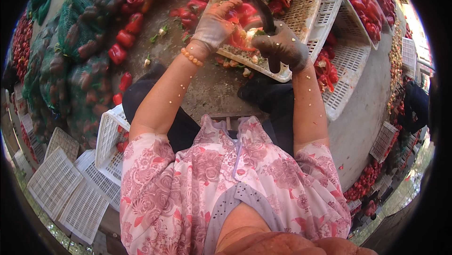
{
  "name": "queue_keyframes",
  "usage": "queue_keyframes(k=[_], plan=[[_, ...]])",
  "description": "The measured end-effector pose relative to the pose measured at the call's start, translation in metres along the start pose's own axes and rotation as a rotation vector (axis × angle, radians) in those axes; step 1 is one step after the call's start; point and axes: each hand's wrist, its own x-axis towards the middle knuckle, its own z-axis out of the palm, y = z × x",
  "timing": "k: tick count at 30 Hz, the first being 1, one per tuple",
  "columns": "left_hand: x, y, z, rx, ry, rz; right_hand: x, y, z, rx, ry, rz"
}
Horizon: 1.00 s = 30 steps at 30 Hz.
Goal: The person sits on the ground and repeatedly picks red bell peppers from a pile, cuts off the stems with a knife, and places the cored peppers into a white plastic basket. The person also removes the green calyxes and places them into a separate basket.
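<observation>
My left hand (216, 25), in a stained light glove, holds a red bell pepper (242, 37) that is split open, its pale core showing. A dark glove covers my right hand (280, 45), closed on a knife with a curved dark blade (259, 6) that points up and left beside the pepper. Both hands are over the near end of a white plastic crate (256, 65), which holds pepper pieces and scattered seeds. Pale seeds stick to my gloves and forearms.
Whole red peppers (125, 37) lie on the concrete floor at left, near green mesh sacks (88, 15). More crates with peppers (349, 64) stand at right. White crates (56, 181) lie at lower left. A person (415, 106) is at the far right.
</observation>
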Motion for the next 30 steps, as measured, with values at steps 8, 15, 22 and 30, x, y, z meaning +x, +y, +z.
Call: queue_keyframes(k=[8,15,22,30], plan=[[0.003,0.013,-0.018,-0.77,0.193,-0.428,0.015,0.041,-0.076,-0.661,0.609,0.045],[0.022,0.143,0.027,-0.917,-0.124,-0.145,0.042,0.054,-0.036,-1.06,0.385,0.061],[0.058,0.15,0.002,-0.727,0.086,0.168,0.008,0.039,-0.058,-0.848,0.461,-0.009],[0.037,-0.239,-0.096,0.462,0.183,-0.864,0.011,0.032,-0.027,-0.61,0.451,0.028]])
